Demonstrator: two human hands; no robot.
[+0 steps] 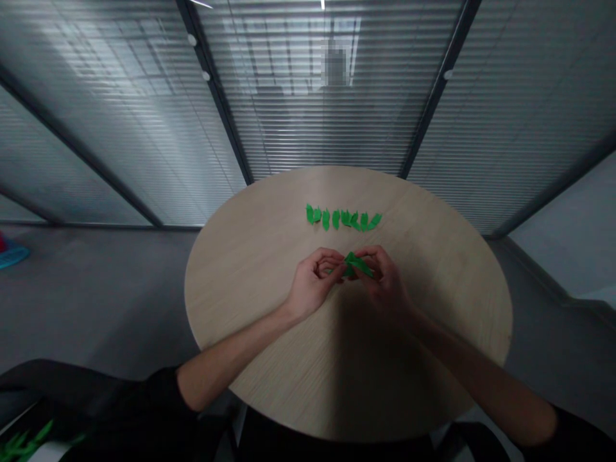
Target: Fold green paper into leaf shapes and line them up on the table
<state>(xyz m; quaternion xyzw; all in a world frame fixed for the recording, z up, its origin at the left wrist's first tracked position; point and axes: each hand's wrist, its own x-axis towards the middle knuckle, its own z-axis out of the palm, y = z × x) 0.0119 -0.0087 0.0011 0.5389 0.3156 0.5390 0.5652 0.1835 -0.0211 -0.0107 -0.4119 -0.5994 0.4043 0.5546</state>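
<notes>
Left hand (314, 282) and right hand (385, 282) both pinch a green piece (359, 262), closed lightly on it, over the middle of the round table (245, 269). Row of green leaf shapes (335, 219) lies beyond, toward far edge.

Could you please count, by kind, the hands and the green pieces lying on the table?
Left hand and right hand: 2
Green pieces on the table: about 8, closely set
Total: about 10, without the held green material

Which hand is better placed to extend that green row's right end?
Probably the right hand: it sits nearer that end of the green row, while the left hand is farther left. Both hold the green piece.
</notes>
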